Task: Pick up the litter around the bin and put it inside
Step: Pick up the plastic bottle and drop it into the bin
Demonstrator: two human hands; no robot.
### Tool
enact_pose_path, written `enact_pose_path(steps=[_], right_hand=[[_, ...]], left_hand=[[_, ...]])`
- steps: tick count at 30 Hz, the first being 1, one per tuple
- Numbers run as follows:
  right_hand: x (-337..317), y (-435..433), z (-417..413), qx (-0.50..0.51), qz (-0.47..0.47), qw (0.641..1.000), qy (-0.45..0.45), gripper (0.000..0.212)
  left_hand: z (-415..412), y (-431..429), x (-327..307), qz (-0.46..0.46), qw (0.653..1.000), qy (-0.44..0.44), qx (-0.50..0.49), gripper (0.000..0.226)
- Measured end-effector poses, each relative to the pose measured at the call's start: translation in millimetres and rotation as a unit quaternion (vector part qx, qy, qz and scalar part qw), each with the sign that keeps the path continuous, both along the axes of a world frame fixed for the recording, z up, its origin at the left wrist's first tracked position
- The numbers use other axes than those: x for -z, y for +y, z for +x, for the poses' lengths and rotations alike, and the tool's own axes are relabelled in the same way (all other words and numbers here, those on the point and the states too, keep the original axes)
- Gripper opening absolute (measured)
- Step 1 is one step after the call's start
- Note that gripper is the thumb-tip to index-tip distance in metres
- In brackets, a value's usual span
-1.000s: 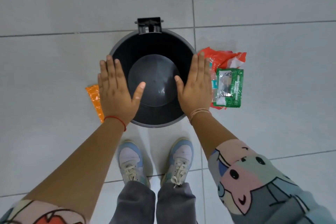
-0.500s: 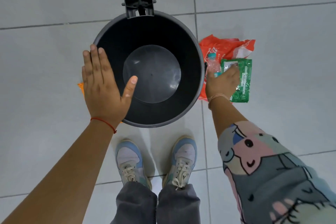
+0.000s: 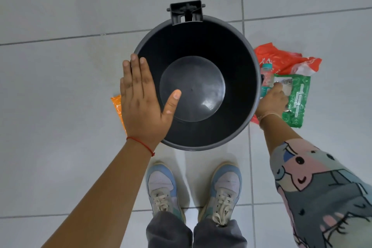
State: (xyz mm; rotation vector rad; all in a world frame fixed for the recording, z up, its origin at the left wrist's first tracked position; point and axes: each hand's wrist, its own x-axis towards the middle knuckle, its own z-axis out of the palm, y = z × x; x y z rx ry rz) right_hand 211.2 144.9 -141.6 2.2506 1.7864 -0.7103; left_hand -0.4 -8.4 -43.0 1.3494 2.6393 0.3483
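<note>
A round black bin (image 3: 201,42) stands open and empty on the tiled floor in front of my feet. My left hand (image 3: 141,102) hovers flat over its left rim, fingers apart, holding nothing. Under that hand, an orange wrapper (image 3: 116,104) lies on the floor beside the bin. On the bin's right, my right hand (image 3: 271,100) is down at floor level with its fingers curled onto the left edge of a green packet (image 3: 298,98). A small clear bottle with a teal cap (image 3: 266,74) and a crumpled red plastic bag (image 3: 281,60) lie just beyond it.
A black hinge bracket (image 3: 186,11) sticks out from the bin's far rim. My two shoes (image 3: 161,187) stand close to the near side of the bin. Pale grey tiles surround everything.
My right hand dropped from above the bin's right rim to the litter on the floor and closed onto the green packet. The view moved nearer the bin. My left hand stayed flat.
</note>
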Motion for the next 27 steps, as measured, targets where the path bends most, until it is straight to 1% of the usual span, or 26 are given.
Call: enact_pose_path(steps=[1,3,5,7,8,9,10,11,12,14,16,18,21,23,25,26,27], right_hand=[[-6,-1,-2,0.034,0.025,0.999,0.025,0.051],[-24,-4,-9,0.096,0.114,0.984,0.093,0.060],[-58,-9,-20,0.115,0.228,0.952,0.167,0.059],[-100,-17,-31,0.097,0.336,0.905,0.243,0.054],[-122,-25,-38,0.073,0.375,0.881,0.278,0.051],[-142,-33,-45,0.041,0.400,0.864,0.304,0.049],[-156,-41,-53,0.006,0.406,0.855,0.323,0.046],[-161,-48,-59,-0.028,0.390,0.859,0.330,0.044],[-159,-55,-64,-0.063,0.356,0.873,0.328,0.043],[-144,-62,-71,-0.140,0.266,0.908,0.292,0.041],[-126,-62,-80,-0.225,0.186,0.933,0.209,0.047],[-107,-60,-91,-0.290,0.097,0.947,0.100,0.050],[-75,-53,-112,-0.328,-0.007,0.945,0.008,0.042],[-58,-51,-120,-0.344,-0.063,0.937,-0.020,0.046],[-50,-46,-120,-0.338,-0.123,0.932,-0.032,0.050],[-51,-44,-119,-0.328,-0.143,0.933,-0.027,0.051],[-55,-42,-119,-0.324,-0.142,0.935,-0.015,0.050]], left_hand=[[0,0,-1,-0.003,1.000,0.000,0.001,0.084],[1,1,-2,-0.011,1.000,0.000,0.000,0.083],[1,1,-3,-0.017,1.000,-0.002,-0.001,0.082],[1,1,-4,-0.021,1.000,-0.005,-0.002,0.081],[1,1,-4,-0.022,1.000,-0.007,-0.002,0.080],[2,2,-5,-0.022,1.000,-0.010,-0.003,0.079],[2,3,-5,-0.023,1.000,-0.011,-0.004,0.078],[2,4,-6,-0.023,1.000,-0.012,-0.006,0.077],[2,4,-6,-0.023,1.000,-0.013,-0.006,0.076],[3,4,-6,-0.024,1.000,-0.017,-0.004,0.075],[4,5,-6,-0.020,1.000,-0.016,-0.003,0.075],[5,5,-6,-0.013,1.000,-0.017,-0.002,0.074],[6,7,-7,-0.010,1.000,-0.019,0.001,0.074],[6,7,-6,-0.011,1.000,-0.019,0.000,0.074],[6,7,-6,-0.012,1.000,-0.019,0.002,0.074],[7,8,-6,-0.013,1.000,-0.017,0.003,0.074],[7,8,-6,-0.016,1.000,-0.016,0.005,0.075]])
